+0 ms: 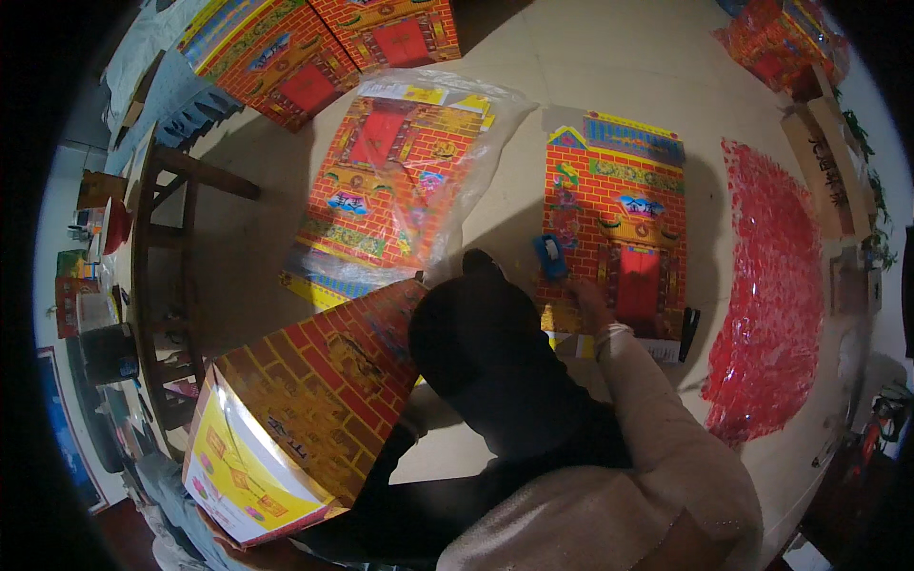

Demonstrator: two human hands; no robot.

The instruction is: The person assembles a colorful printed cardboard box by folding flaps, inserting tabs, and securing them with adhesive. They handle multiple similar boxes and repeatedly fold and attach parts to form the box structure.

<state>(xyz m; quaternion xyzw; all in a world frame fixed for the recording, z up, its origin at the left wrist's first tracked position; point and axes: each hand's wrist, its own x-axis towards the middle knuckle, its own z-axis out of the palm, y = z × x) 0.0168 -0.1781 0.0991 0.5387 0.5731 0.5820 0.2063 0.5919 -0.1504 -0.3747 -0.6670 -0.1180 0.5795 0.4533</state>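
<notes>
A printed brick-pattern cardboard box [314, 400] is tilted at my left, its white and yellow end toward the lower left. My left hand [233, 550] holds its lower edge from beneath, mostly hidden by the box and dark at the rim. My right hand [592, 305] reaches forward over a flat, house-shaped printed cardboard piece [609, 181] on the floor. Its fingertips come up to the near end of a small blue object [550, 257] with a white patch. Whether they grip it is unclear. My black-clad knee [476, 333] is between the box and that piece.
Printed cardboard in clear plastic [381, 190] lies ahead on the left, with two standing printed boxes [309, 81] behind it. Red plastic-wrapped material [766, 295] lies at right, beside a brown carton [824, 167]. A wooden stool [181, 200] stands at left.
</notes>
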